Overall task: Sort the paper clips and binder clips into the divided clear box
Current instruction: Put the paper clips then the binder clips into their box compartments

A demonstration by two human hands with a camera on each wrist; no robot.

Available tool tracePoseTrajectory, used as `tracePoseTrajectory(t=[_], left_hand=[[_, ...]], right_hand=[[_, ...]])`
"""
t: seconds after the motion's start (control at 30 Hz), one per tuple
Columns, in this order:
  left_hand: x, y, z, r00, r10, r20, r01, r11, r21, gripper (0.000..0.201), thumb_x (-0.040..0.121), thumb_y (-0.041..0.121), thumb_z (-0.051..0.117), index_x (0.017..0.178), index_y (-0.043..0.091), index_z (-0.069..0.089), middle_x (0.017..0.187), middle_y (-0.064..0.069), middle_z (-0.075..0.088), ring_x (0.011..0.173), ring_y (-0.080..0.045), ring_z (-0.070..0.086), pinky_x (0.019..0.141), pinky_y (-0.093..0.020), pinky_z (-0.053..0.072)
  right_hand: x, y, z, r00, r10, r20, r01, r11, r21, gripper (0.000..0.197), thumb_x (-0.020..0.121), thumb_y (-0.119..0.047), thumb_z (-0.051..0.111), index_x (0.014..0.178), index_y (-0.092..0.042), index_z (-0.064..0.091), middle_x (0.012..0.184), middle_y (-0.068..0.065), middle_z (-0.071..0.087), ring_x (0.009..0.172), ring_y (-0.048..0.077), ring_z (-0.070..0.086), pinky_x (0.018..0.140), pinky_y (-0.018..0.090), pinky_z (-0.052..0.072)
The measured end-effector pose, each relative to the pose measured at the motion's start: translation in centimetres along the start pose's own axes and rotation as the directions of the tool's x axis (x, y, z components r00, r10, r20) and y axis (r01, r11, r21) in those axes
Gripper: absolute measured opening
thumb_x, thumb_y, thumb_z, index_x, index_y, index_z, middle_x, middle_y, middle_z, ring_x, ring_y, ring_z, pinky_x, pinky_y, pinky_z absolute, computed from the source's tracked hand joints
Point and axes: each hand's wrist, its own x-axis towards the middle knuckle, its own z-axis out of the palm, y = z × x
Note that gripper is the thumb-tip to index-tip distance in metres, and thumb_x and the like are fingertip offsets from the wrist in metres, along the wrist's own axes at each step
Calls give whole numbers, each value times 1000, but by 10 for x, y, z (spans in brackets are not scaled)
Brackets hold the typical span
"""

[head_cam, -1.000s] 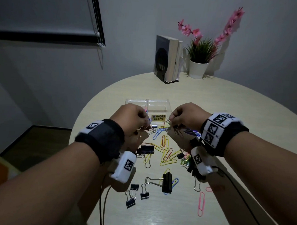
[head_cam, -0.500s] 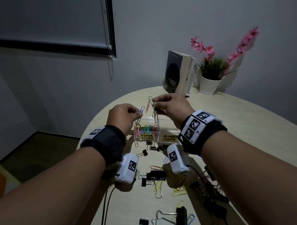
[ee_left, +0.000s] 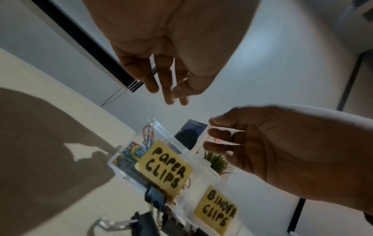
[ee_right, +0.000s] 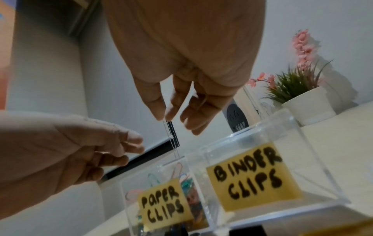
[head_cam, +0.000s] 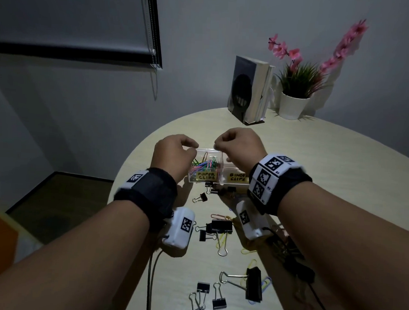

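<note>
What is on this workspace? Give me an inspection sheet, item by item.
Surface: pale round table.
Job's things: clear box; coloured paper clips in its labelled left compartment; right compartment looks empty; binder clips and a few loose clips lie on the table.
Clutter: books and potted plant at the far edge.
Grips: left hand and right hand above the box, fingers relaxed, empty.
Cables: wrist-camera leads.
Surroundings: roller blind.

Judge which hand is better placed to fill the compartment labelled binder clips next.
Right, probably. The right hand hangs over the binder clips compartment, holding nothing; the left hand hangs over the paper clips compartment. Loose binder clips lie just before the box.
</note>
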Motion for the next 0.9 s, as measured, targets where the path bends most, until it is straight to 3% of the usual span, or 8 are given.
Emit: tracePoseTrajectory(t=[0.1,0.2,0.37,0.47,0.53,0.6,0.73,0.9], left_hand=[[-12,4,-9,991,121,-49,-121,993,7,16,82,16,60,87,25,73,91,10,69,90,-16,60,78,-27,47],[-31,16,-14,951,247,184,-268,958,100,18,84,13,60,89,25,74,90,7,69,86,-14,62,78,-26,48],[-54,23,12,666,229,709,-529,816,233,33,95,22,52,126,23,64,130,3,62,119,-19,58,101,-36,46],[-58,19,23,544,143,827,-654,690,311,32,97,19,47,127,16,58,144,1,51,126,-26,52,104,-44,43],[-56,17,22,550,122,827,-661,669,341,30,96,17,46,122,13,61,144,1,51,124,-26,53,103,-44,44],[-54,17,18,595,152,789,-651,667,362,29,97,22,47,121,16,63,143,2,53,126,-24,53,103,-40,45],[-59,32,23,724,224,653,-588,695,414,27,94,34,55,116,22,67,117,-1,64,107,-22,59,86,-36,50],[-60,57,53,714,38,699,-563,624,542,31,91,36,61,107,12,72,101,-6,68,83,-22,58,69,-30,45]], right_hand=[[-14,3,-21,1000,-8,8,9,1000,-25,6,76,-18,68,75,-13,72,75,1,73,76,21,66,75,46,58],[-31,15,-47,992,1,128,25,978,-205,13,84,-17,63,81,-9,72,80,6,74,77,25,67,76,43,57],[-64,33,-61,916,119,384,164,761,-627,23,87,-24,63,108,-25,74,110,-6,71,99,15,65,81,22,48],[-77,37,-62,889,137,436,273,607,-747,25,89,-35,56,108,-32,73,110,-9,71,104,16,65,62,15,36],[-75,43,-65,889,144,434,275,589,-760,26,83,-41,57,104,-39,72,102,-16,71,100,13,66,58,11,36],[-69,47,-68,897,166,410,223,631,-743,27,74,-43,60,98,-46,71,94,-20,70,98,11,66,74,17,49],[-60,44,-65,907,128,400,179,744,-644,26,86,-26,68,111,-23,72,112,-4,71,105,17,63,83,23,44],[-51,51,-53,886,221,409,159,683,-713,22,84,-20,68,106,-20,74,107,-2,72,100,21,66,76,25,47]])
